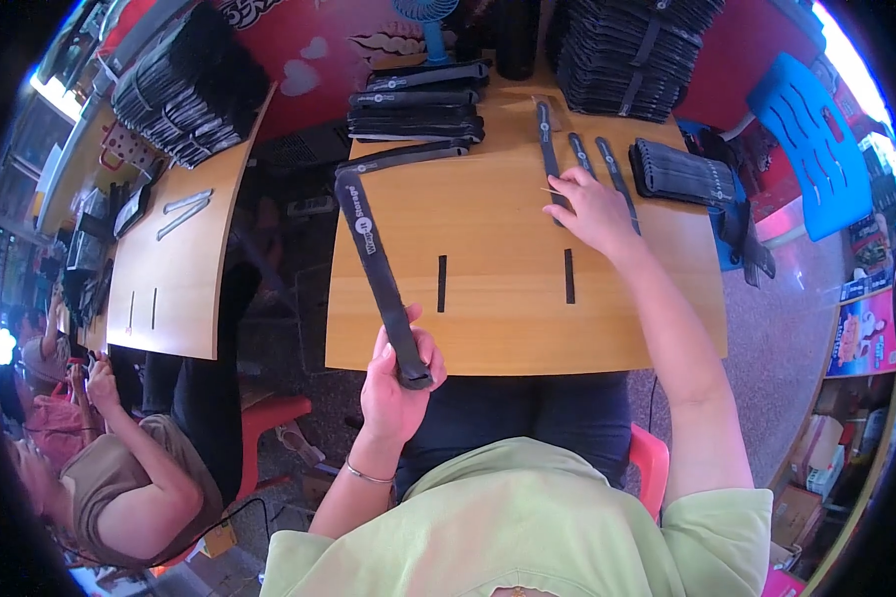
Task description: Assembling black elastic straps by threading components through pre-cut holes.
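Observation:
My left hand is closed around the lower end of a black strap with white print. This strap slants up and left over the table's near left part, and its lower tip comes out past my fingers. At the table's right half, my right hand has thumb and fingers pinched about another black strap lying lengthwise. A thin pale sliver shows by these fingertips; I cannot tell what it is. Two more black straps, a shorter-looking one and a longer one, lie just right of it, partly behind my hand.
Two black strips mark the wooden table. Stacks of folded black straps stand at the back left, with a bundle at right and a tall pile behind. A blue chair stands right; a co-worker sits left.

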A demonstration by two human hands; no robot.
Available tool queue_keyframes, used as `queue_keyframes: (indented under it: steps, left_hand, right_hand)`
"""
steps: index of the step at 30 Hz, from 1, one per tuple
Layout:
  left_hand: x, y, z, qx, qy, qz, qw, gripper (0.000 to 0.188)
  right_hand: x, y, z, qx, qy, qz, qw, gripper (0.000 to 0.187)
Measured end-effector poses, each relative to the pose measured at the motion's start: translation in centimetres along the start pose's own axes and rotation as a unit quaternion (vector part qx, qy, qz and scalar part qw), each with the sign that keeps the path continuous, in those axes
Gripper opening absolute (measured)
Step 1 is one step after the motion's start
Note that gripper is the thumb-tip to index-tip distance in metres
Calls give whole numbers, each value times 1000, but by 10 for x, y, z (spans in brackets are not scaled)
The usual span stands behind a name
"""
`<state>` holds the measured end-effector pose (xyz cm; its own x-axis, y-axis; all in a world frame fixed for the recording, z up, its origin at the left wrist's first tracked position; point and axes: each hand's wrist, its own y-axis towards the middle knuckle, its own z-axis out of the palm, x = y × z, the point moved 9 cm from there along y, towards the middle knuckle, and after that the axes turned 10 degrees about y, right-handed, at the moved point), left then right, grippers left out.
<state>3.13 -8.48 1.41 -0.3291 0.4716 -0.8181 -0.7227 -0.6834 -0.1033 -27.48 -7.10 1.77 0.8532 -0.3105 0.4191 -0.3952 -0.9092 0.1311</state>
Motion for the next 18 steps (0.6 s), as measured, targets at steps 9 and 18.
queue_keyframes:
  steps: [9,18]
  left_hand:
    - [-10,6,28,62,-74,31,995,40]
    - [6,10,23,-1,-84,34,996,26]
  right_hand:
    - [37,-29,-45,-143,183,-51,971,34]
    - [166,-125,-59,-117,286,-171,936,35]
